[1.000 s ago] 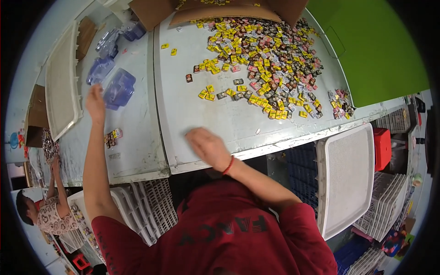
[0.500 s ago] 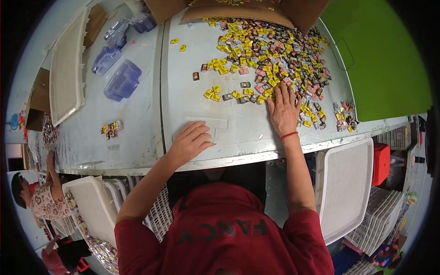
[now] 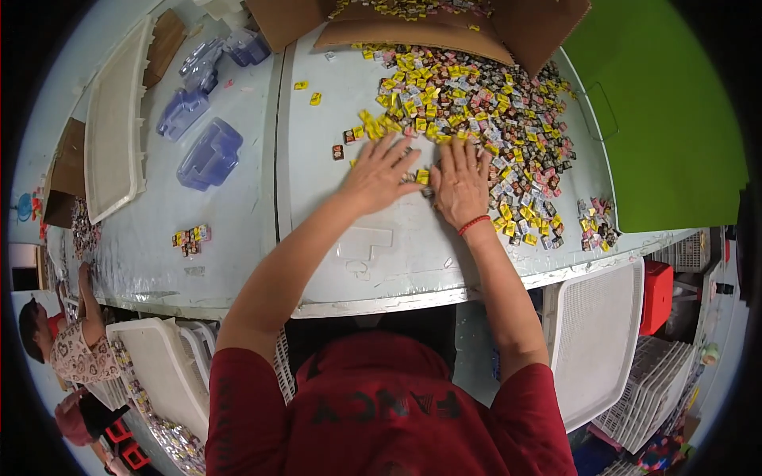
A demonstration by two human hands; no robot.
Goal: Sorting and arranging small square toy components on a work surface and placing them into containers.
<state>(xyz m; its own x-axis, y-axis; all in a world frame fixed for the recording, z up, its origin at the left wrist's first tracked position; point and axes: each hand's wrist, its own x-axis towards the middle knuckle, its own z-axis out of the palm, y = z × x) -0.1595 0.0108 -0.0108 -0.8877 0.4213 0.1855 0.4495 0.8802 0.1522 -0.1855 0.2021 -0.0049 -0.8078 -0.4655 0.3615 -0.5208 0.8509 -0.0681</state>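
Note:
Small wrapped sweets [image 3: 524, 143] in yellow, black, pink and grey lie in a broad loose heap on the pale table. My left hand [image 3: 381, 176] rests on the heap's left edge, fingers spread over several sweets that it partly hides. Beside it, my right hand [image 3: 463, 186] lies flat with the fingers stretched forward among the sweets; a red bracelet is on that wrist. A yellow sweet [image 3: 422, 176] shows in the gap between the hands. Nearer me, a clear plastic stepped-shaped piece [image 3: 367, 243] lies on the tabletop.
An open cardboard box [image 3: 417, 33] with more sweets stands at the back. Blue-tinted plastic containers [image 3: 210, 155] and a small block of sweets [image 3: 191, 239] are on the left. A green panel [image 3: 667, 119] borders the right. A co-worker [image 3: 75, 349] is at far left.
My left hand has left the clear plastic piece and moved forward and right onto the sweets. My right hand has shifted left, beside it. Some sweets under the hands have moved.

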